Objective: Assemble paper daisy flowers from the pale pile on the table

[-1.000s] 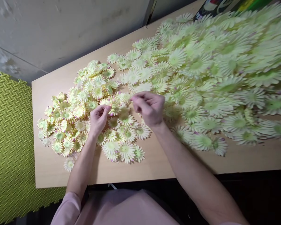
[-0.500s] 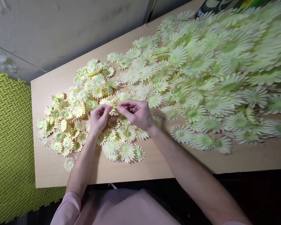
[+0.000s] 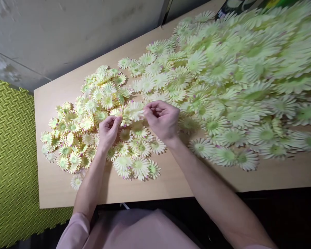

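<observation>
A wooden table (image 3: 54, 93) is covered with pale yellow-green fabric daisy flowers. My left hand (image 3: 107, 131) pinches a small stack of flowers (image 3: 123, 116) above the left heap (image 3: 77, 131). My right hand (image 3: 162, 119) pinches the edge of a single pale flower (image 3: 135, 110) just right of that stack, fingers curled. The two hands are a few centimetres apart over the middle of the spread.
A much larger, blurred mass of the same flowers (image 3: 235, 76) fills the right half of the table. A green woven mat (image 3: 10, 155) lies on the floor at the left. A grey wall (image 3: 67, 31) runs behind. Bare tabletop shows along the near edge (image 3: 171, 183).
My right hand came in to meet the left at the stack, then drew back to the right with a flower pinched in it. The left hand stayed put.
</observation>
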The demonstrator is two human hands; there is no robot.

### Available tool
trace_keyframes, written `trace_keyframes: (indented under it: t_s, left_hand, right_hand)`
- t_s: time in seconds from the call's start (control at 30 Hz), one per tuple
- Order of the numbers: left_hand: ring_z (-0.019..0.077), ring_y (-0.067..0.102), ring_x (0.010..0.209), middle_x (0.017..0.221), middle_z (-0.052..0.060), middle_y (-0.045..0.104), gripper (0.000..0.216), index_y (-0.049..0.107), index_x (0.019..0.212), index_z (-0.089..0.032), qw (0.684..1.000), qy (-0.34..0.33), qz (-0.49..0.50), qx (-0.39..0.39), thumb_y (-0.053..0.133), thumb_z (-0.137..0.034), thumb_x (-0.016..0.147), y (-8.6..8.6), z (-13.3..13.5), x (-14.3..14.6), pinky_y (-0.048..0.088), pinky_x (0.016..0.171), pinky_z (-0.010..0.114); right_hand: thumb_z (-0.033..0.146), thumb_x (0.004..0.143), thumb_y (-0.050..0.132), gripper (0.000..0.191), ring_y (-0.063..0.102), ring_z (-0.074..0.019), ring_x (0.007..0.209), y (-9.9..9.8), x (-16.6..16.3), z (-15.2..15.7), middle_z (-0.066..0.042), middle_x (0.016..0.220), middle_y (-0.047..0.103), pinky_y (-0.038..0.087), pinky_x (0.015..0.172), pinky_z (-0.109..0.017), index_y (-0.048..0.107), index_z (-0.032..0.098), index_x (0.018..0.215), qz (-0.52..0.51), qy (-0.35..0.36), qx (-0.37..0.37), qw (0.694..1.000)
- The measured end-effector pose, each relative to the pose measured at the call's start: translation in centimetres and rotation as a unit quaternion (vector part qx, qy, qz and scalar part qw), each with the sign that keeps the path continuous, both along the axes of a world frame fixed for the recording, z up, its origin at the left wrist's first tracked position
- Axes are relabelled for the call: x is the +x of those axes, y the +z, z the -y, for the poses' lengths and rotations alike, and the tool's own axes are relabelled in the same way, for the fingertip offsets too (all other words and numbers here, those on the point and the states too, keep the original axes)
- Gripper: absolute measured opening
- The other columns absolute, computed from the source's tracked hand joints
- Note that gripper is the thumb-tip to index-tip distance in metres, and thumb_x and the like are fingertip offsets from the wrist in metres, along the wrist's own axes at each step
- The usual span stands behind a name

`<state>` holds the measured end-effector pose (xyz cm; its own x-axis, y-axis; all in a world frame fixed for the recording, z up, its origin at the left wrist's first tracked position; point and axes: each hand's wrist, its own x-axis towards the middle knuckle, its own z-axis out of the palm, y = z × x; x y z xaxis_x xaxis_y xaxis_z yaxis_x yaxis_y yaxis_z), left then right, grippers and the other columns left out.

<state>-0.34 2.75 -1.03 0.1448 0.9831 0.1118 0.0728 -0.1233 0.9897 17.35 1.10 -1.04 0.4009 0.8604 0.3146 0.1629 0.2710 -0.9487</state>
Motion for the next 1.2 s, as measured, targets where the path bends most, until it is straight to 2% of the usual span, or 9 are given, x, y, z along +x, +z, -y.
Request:
trace_keyframes:
  t_s: [0.1,0.2,0.27,0.37,0.47,0.53,0.7,1.07,1.2]
  left_hand:
    - [0.0045,0.034,0.049,0.056,-0.004,0.042,0.037,0.061,0.069,-0.015,1.0,-0.001,-0.004,-0.005,0.067,-0.049,0.084,0.0,0.0,0.0,0.023,0.045,0.021]
    - [0.0045,0.033,0.049,0.056,-0.004,0.043,0.036,0.062,0.07,-0.016,1.0,-0.001,0.0,-0.002,0.066,-0.048,0.085,0.1,0.1,0.0,0.023,0.045,0.021]
    - [0.0046,0.033,0.049,0.056,-0.004,0.044,0.035,0.063,0.07,-0.016,1.0,-0.003,0.0,-0.001,0.067,-0.048,0.084,0.2,0.1,0.0,0.024,0.045,0.021]
    - [0.0049,0.036,0.049,0.057,-0.003,0.047,0.035,0.064,0.071,-0.016,1.0,-0.007,-0.005,0.001,0.067,-0.048,0.084,0.3,0.0,0.1,0.026,0.045,0.02]
    - [0.0053,0.039,0.051,0.059,-0.002,0.051,0.035,0.066,0.073,-0.016,1.0,-0.012,-0.014,0.004,0.066,-0.049,0.085,0.3,0.0,0.1,0.028,0.046,0.02]
    - [0.0053,0.04,0.051,0.06,-0.001,0.053,0.034,0.067,0.074,-0.016,1.0,-0.014,-0.02,0.008,0.066,-0.049,0.084,0.2,0.0,0.1,0.029,0.046,0.02]
    - [0.0052,0.043,0.052,0.062,-0.001,0.057,0.033,0.068,0.075,-0.016,1.0,-0.012,-0.024,0.016,0.067,-0.048,0.084,0.3,0.0,0.0,0.033,0.047,0.019]
    - [0.0067,0.048,0.056,0.066,0.001,0.062,0.031,0.071,0.079,-0.016,1.0,-0.017,-0.023,0.008,0.067,-0.047,0.084,-0.2,0.0,0.0,0.037,0.05,0.019]
    - [0.0065,0.047,0.056,0.065,0.001,0.061,0.032,0.07,0.078,-0.016,0.999,-0.018,-0.03,0.007,0.067,-0.047,0.084,0.1,0.1,0.0,0.037,0.05,0.02]
  right_hand:
    - [0.015,0.077,0.065,0.006,0.05,-0.0093,0.045,-0.4,1.1,-0.8,0.002,0.057,0.06,0.036,0.038,-0.022,0.067,0.02,0.074,-0.06,-0.126,0.003,0.99]
    - [0.021,0.08,0.064,0.008,0.045,-0.0091,0.041,-0.4,1.6,-1.2,0.004,0.051,0.053,0.032,0.036,-0.024,0.067,0.019,0.073,-0.134,-0.166,0.014,0.977]
    - [0.025,0.081,0.064,0.011,0.043,-0.0088,0.039,-0.1,1.3,-1.0,0.005,0.048,0.051,0.032,0.036,-0.024,0.067,0.019,0.072,-0.157,-0.133,0.037,0.978]
    - [0.023,0.079,0.064,0.011,0.045,-0.0083,0.039,0.3,0.4,-0.4,0.004,0.048,0.054,0.034,0.036,-0.024,0.068,0.02,0.069,-0.089,-0.013,0.051,0.995]
    - [0.024,0.079,0.068,0.009,0.048,-0.0084,0.041,0.5,-0.4,0.4,0.002,0.054,0.061,0.034,0.035,-0.023,0.072,0.019,0.073,-0.006,0.114,0.023,0.993]
    - [0.026,0.08,0.069,0.01,0.048,-0.0083,0.042,0.5,-0.8,0.8,0.001,0.057,0.064,0.033,0.036,-0.022,0.074,0.018,0.079,0.012,0.163,0.002,0.987]
    - [0.029,0.081,0.071,0.014,0.048,-0.0081,0.044,0.4,-1.2,1.1,0.0,0.057,0.063,0.034,0.039,-0.022,0.075,0.016,0.081,0.023,0.177,-0.023,0.984]
    - [0.031,0.083,0.07,0.016,0.047,-0.0083,0.044,0.3,-1.2,1.1,0.0,0.057,0.063,0.035,0.039,-0.022,0.075,0.017,0.084,0.036,0.166,-0.024,0.985]
    - [0.03,0.083,0.068,0.015,0.05,-0.0091,0.046,0.1,-1.1,1.0,-0.001,0.061,0.066,0.038,0.04,-0.022,0.075,0.017,0.085,0.053,0.168,-0.018,0.984]
